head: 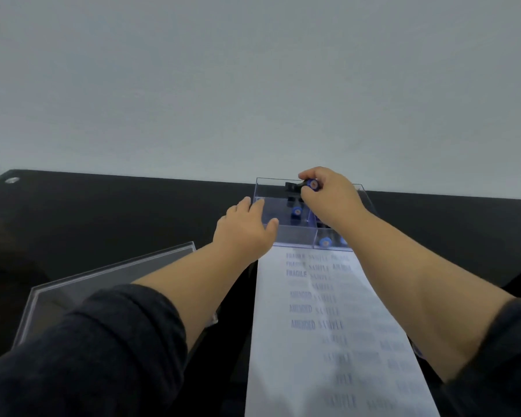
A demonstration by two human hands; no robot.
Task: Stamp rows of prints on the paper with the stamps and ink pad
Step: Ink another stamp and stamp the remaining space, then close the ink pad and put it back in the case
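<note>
1. I see the black tabletop [118,212] under both my arms.
2. The paper [328,341], covered in blue stamped rows, lies between my forearms, just short of both hands.
3. The clear divided box [286,233] sits under my left hand [247,227], whose released fingers rest flat on its left wall.
4. My right hand [328,194] pinches a blue-capped stamp [309,185] above the box's far compartment; other stamps stand below.

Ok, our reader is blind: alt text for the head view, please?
The right hand holds a stamp over a clear box of stamps; the left hand rests on the box's edge, beyond a printed paper.
</note>
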